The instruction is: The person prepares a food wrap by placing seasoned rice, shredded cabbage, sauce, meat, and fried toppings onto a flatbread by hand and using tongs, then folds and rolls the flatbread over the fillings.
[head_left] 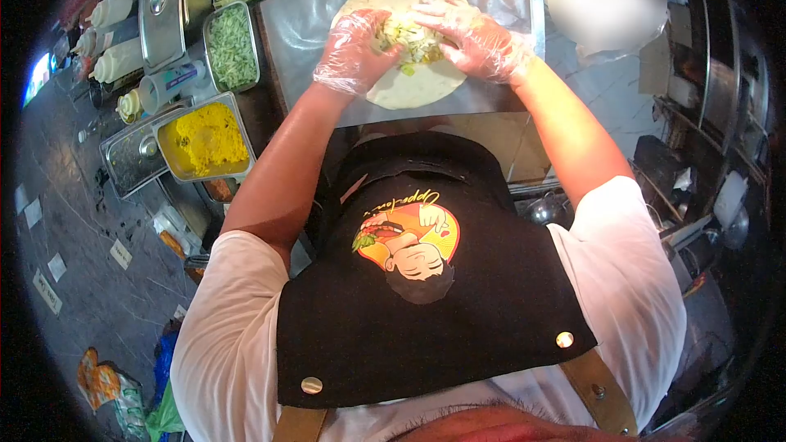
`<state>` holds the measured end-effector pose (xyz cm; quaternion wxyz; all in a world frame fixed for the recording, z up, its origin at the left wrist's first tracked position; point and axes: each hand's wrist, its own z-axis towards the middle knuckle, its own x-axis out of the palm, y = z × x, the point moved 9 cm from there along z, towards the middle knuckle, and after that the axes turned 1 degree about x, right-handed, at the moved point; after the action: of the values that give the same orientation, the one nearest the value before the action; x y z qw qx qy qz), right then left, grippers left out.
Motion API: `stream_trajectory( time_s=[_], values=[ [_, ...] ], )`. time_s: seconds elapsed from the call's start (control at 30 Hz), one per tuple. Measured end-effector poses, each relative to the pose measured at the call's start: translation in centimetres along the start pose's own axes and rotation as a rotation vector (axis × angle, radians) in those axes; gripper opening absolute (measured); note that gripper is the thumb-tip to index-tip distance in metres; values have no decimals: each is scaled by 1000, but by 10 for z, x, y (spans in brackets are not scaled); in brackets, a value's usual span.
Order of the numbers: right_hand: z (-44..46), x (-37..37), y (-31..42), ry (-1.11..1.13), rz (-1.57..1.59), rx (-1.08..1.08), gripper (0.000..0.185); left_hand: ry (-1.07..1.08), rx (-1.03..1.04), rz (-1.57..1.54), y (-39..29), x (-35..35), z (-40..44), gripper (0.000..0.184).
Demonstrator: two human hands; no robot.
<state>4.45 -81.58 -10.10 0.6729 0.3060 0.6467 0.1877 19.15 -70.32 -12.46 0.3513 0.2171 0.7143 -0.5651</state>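
Note:
A round flour tortilla [407, 95] lies flat on the metal work tray. At its middle sits a heap of shredded cabbage [419, 42] with some yellow bits in it. My left hand [354, 49], in a clear plastic glove, cups the left side of the heap with its fingers curled round it. From the other side my right hand [483, 39], gloved the same way, presses in on the heap, its thumb and fingers bent about it. Both hands touch the filling, and the fingertips are partly buried in it.
The metal tray [319, 115] lies in front of me. At left stand a pan of shredded greens [232, 47], a pan of yellow food [214, 141], a lidded steel container [162, 8] and several squeeze bottles [119, 60]. A blurred white round thing [606, 0] sits at right.

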Motion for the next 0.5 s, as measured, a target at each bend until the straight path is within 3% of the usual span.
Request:
stream_trajectory(
  time_s=[0.07,0.17,0.27,0.5],
  values=[
    [6,6,1,82,-78,-41,63,-23,8,-44,5,2,-3,62],
    [3,5,-4,27,-74,25,63,-73,40,-127,1,-7,-4,56],
    [5,-1,-2,-13,38,-53,61,-91,46,-132,-7,-17,-2,50],
    [12,25,18,-39,-160,-289,52,-112,91,-78,-12,-4,-2,37]
  ],
)
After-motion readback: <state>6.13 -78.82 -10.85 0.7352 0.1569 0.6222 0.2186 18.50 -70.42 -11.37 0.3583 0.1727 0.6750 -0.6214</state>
